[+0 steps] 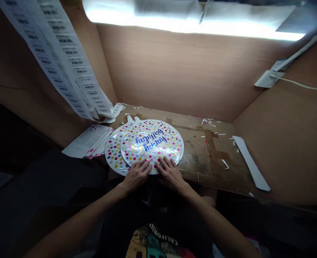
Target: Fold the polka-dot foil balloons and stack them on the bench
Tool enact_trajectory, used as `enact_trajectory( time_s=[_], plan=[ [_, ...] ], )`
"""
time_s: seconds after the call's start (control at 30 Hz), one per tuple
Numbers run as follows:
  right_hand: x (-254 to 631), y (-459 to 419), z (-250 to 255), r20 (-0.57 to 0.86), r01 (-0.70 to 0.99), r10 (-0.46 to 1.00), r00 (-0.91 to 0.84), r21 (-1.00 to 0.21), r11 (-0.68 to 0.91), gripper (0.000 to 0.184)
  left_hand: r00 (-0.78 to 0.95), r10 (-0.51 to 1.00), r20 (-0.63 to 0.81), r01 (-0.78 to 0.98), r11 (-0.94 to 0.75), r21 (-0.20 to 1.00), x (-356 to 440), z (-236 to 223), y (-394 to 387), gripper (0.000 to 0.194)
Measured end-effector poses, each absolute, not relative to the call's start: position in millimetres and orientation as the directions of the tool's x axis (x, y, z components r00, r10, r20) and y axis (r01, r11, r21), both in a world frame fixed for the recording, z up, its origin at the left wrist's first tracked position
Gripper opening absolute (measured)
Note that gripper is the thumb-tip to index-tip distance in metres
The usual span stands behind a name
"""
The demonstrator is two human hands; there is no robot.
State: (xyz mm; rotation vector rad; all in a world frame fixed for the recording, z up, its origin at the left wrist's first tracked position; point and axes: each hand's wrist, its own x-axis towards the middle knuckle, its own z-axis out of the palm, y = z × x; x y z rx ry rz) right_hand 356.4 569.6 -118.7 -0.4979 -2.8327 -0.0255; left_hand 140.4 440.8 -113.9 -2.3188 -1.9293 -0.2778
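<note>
Two round foil balloons lie stacked on the worn wooden table (209, 157), both white with multicoloured polka dots. The upper one (158, 134) carries blue "happy birthday" lettering and overlaps a lower one (113, 154) that sticks out to the left. Their neck tabs point to the far side. My left hand (137, 175) rests flat on the near edge of the upper balloon, and my right hand (170, 175) lies just beside it on the same edge. Neither hand grips anything, and the fingers of both are apart.
A stack of printed papers (88, 141) sits left of the balloons. Long barcode label sheets (64, 46) hang down the left wall. A white paper strip (251, 163) and small scraps lie on the table's right side, with plywood walls behind and a bright lamp above.
</note>
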Motion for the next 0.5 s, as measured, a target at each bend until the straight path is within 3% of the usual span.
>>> enact_trajectory(
  time_s=[0.03, 0.17, 0.3, 0.43, 0.5],
  plan=[
    [354.0, 572.1, -117.3, 0.241, 0.354, 0.346, -0.907, -0.011, 0.935, 0.079, 0.173, 0.952, 0.252, 0.981, -0.190, 0.047, 138.7, -117.3, 442.1, 0.054],
    [350.1, 572.9, -112.9, 0.217, 0.336, 0.316, -0.924, 0.065, 0.939, 0.043, 0.181, 0.904, 0.388, 0.964, -0.240, 0.109, 144.6, -129.9, 444.1, 0.043],
    [364.3, 553.9, -105.0, 0.239, 0.326, 0.305, -0.922, 0.053, 0.944, 0.022, 0.293, 0.840, 0.457, 0.911, -0.390, 0.134, 148.7, -129.4, 445.7, 0.034],
    [385.7, 529.7, -106.7, 0.257, 0.309, 0.314, -0.914, -0.060, 0.949, 0.022, 0.528, 0.758, 0.381, 0.796, -0.599, 0.088, 138.3, -107.5, 442.1, 0.026],
    [395.9, 522.6, -109.6, 0.262, 0.298, 0.320, -0.910, -0.121, 0.947, 0.029, 0.579, 0.756, 0.305, 0.781, -0.622, 0.060, 134.4, -92.3, 438.1, 0.027]
  ],
)
